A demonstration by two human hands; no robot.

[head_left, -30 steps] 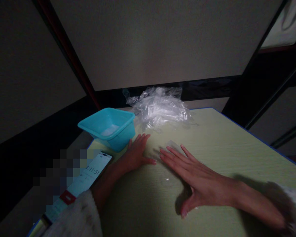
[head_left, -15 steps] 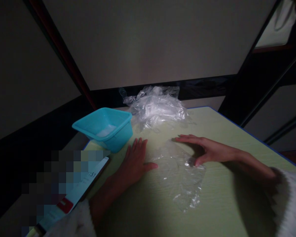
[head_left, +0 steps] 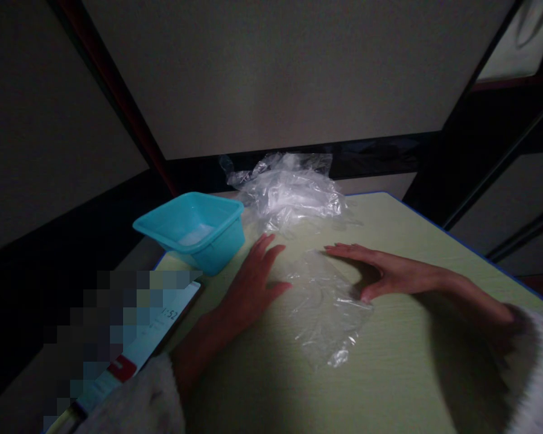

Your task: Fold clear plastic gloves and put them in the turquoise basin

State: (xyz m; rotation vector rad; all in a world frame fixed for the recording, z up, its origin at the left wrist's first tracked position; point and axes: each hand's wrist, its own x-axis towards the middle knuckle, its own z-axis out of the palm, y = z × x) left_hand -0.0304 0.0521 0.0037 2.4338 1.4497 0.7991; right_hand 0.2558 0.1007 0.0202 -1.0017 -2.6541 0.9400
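A thin clear plastic bag (head_left: 323, 313) lies spread and wrinkled on the pale green table (head_left: 402, 374). To its left is my left hand (head_left: 257, 283), fingers apart and holding nothing. On the other side my right hand (head_left: 375, 271) is open, its thumb at the bag's right edge and its fingertips near the bag's far corner. Behind both hands sits a crumpled heap of clear plastic bags (head_left: 294, 193). A turquoise plastic basin (head_left: 221, 241), with something whitish at its bottom, stands beyond my left hand.
At the left edge of the table, a phone (head_left: 163, 319) with a lit screen lies beside my left forearm, partly covered by a pixelated patch. A grey panelled surface (head_left: 271, 78) rises behind the table.
My left hand has moved slightly forward, its fingers more curved. The flat bag has shifted and its near end lies a little farther from me. The view has tilted slightly.
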